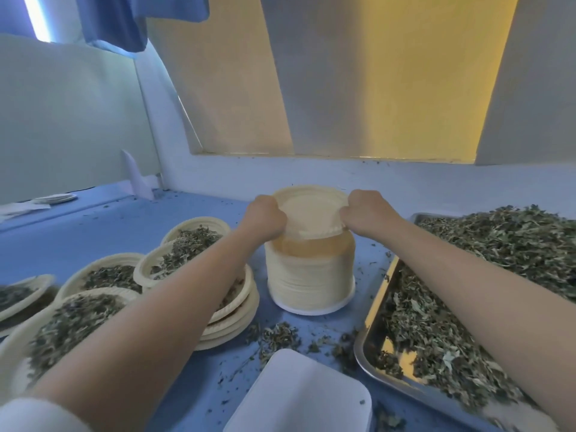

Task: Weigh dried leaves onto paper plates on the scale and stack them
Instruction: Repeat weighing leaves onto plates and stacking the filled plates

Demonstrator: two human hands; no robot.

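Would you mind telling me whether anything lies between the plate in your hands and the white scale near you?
Nothing solid does. The plate is held by both hands above the stack; between stack and scale lie only loose leaf scraps on the table.

Blue tabletop (93,232) w/ loose crumbs scattered across it. Pale wall (68,120) on the left, meeting a second wall at a corner. Back wall has yellow panels (420,76) alternating w/ grey-white panels (318,73), set above a low white ledge (311,173). Blue cloth (124,17) hangs at top left, next to a bright strip of light (34,17). White folded paper bit (135,176) stands upright nr the corner. Flat white sheets (21,208) lie at far left edge.
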